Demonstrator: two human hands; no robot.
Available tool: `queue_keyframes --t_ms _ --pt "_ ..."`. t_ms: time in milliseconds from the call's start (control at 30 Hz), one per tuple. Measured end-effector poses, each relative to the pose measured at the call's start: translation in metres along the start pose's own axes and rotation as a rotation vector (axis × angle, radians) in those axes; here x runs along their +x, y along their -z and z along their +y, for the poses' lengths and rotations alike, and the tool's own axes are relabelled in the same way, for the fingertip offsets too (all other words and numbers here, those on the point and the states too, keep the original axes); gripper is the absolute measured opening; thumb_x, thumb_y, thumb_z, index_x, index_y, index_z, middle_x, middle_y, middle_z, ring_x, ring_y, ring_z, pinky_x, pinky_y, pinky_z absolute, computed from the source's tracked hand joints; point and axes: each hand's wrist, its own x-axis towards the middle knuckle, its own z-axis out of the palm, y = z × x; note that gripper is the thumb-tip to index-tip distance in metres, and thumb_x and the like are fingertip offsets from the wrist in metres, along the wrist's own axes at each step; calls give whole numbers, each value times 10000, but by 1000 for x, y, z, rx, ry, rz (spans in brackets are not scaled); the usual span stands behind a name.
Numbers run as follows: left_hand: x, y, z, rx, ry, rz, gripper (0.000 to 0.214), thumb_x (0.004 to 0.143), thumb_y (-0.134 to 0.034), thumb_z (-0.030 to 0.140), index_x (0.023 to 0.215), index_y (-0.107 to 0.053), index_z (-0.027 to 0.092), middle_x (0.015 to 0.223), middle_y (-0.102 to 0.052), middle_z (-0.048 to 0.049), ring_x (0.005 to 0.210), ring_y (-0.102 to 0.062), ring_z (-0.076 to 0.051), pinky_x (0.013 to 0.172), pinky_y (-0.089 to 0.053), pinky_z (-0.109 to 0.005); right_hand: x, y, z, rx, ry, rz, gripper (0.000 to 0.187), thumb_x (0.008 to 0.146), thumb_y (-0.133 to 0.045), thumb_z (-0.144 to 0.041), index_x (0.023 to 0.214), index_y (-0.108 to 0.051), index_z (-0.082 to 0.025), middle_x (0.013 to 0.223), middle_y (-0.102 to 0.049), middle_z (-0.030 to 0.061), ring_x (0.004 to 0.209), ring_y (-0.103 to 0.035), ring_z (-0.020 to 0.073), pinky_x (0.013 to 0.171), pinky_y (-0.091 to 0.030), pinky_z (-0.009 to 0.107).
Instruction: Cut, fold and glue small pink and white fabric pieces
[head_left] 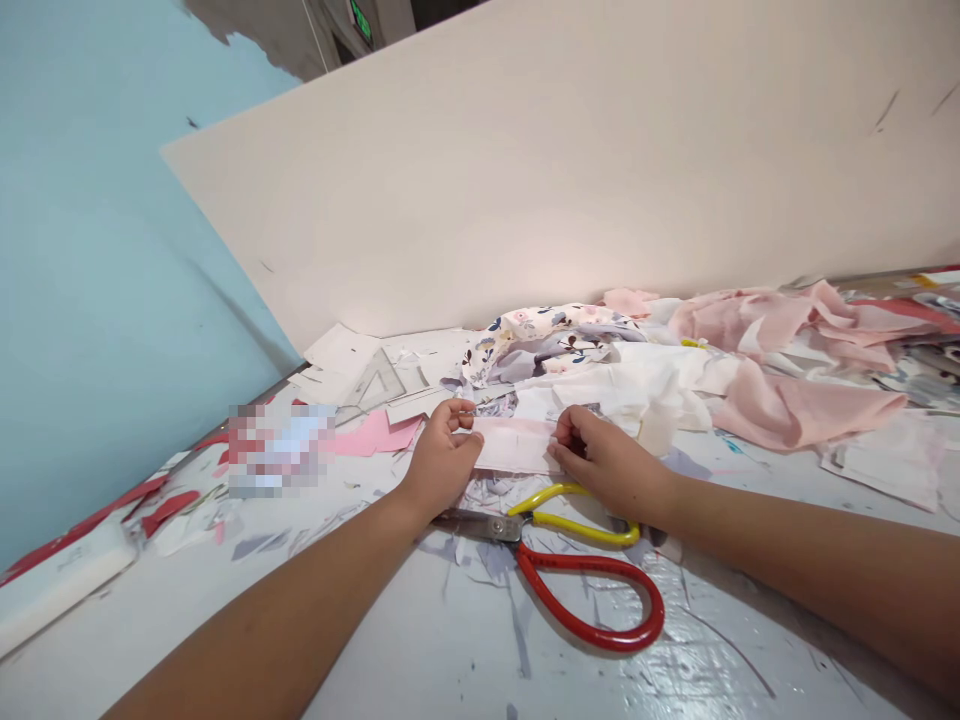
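Observation:
My left hand and my right hand each pinch one end of a small pale pink fabric strip, which lies flat on the white worktable. Both hands have their fingers closed on the strip's edges. Just below my hands lie large scissors with one yellow and one red handle loop, blades pointing left under my left wrist.
Floral fabric, white pieces and pink cloth are heaped behind and to the right. A clear set square and pink scraps lie at the left. A large cream board leans behind the table; a blue wall stands on the left.

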Motion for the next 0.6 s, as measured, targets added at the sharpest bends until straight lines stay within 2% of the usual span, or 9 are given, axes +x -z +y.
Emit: queue_keyframes --t_ms 300,600 --pt "-1 1 1 -33 23 2 321 687 -552 216 995 -467 244 887 -522 10 494 -470 -34 454 -382 -169 0 -1 3 50 -44 71 158 785 -464 -343 721 -370 -235 643 -537 -16 583 -481 156 520 -369 274" --pt "2 1 2 -55 46 40 332 662 -554 208 981 -466 233 851 -506 20 463 -440 -32 411 -348 -164 2 -5 8 150 -48 76 203 795 -465 -427 835 -396 -241 719 -548 -11 626 -517 153 533 -401 267"
